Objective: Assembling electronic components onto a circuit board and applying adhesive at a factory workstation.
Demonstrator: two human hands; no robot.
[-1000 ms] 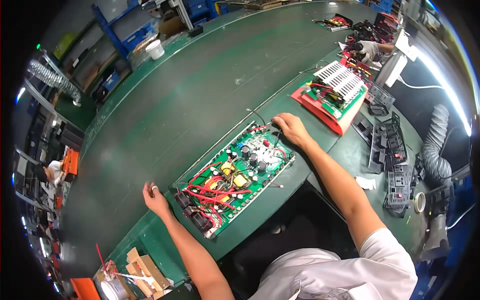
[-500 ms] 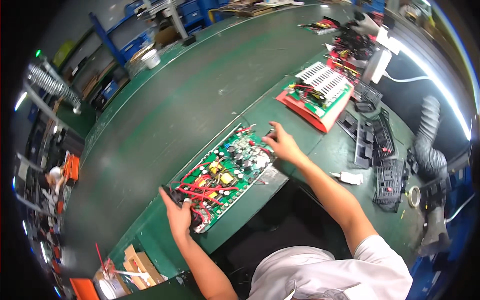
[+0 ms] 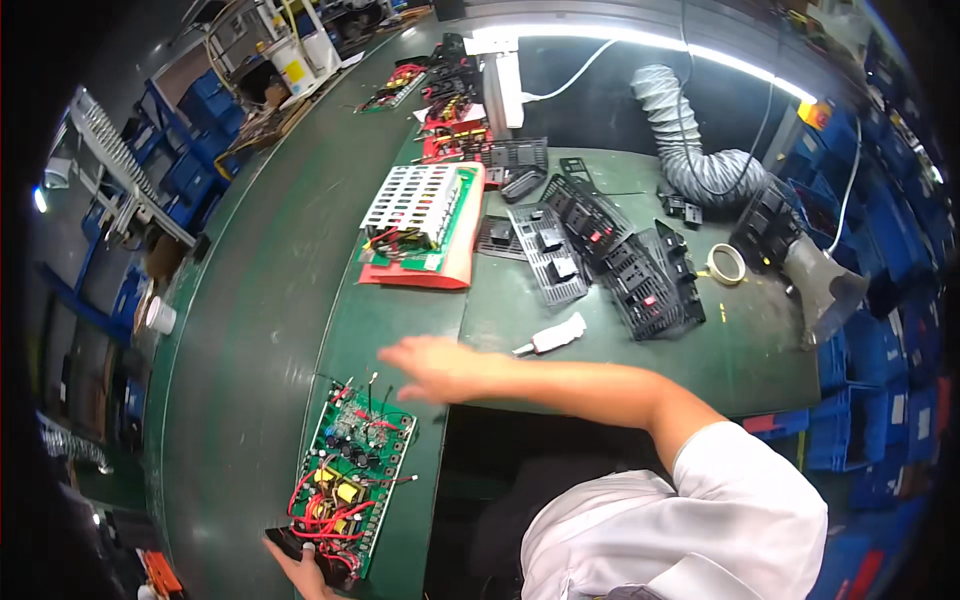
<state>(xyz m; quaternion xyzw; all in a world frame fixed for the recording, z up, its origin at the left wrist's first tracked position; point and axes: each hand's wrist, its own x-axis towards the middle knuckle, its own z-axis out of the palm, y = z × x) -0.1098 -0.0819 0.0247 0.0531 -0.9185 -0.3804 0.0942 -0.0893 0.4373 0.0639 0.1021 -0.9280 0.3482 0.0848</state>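
Left hand (image 3: 306,573) grips the circuit board (image 3: 350,472) by its black end while the right hand (image 3: 430,366), empty and loosely outstretched, has drawn clear, leaving one hand steadying it.

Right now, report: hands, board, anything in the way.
Left hand at near end of circuit board. Right hand open by far end. Circuit board on green bench. Red wires looped over near half.

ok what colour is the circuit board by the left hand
Green; the circuit board shows best in the head view, the only one here.
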